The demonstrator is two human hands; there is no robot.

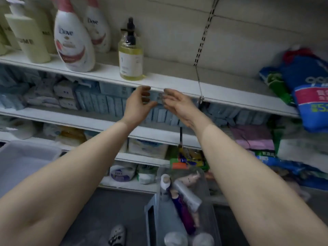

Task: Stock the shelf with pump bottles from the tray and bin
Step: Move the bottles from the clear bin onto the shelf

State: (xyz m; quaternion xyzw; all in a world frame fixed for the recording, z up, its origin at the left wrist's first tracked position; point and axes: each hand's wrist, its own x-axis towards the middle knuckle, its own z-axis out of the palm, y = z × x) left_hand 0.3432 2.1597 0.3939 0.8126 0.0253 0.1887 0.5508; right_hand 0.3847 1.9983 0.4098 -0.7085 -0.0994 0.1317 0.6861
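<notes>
Amber pump bottle w/ black pump stands upright at the front edge of the top shelf, just right of two Dove bottles and cream bottles further left. My left hand and right hand hang side by side just below the shelf lip, under and a little right of the amber bottle; neither grip has anything in it, fingers loosely curved, palms facing each other, not touching the bottle. Judged step: btwn placements, one bottle set, hands free. Remaining stock: clear bin below, near my right arm, w/ several pump bottles lying in it, incl. a purple one and a white one; grey tray at lower left, contents not visible. Next move prob. calls for reaching down to the bin, gripping one bottle by the body, then standing it in the open shelf stretch right of the amber bottle. Blue bags fill the far right end.
</notes>
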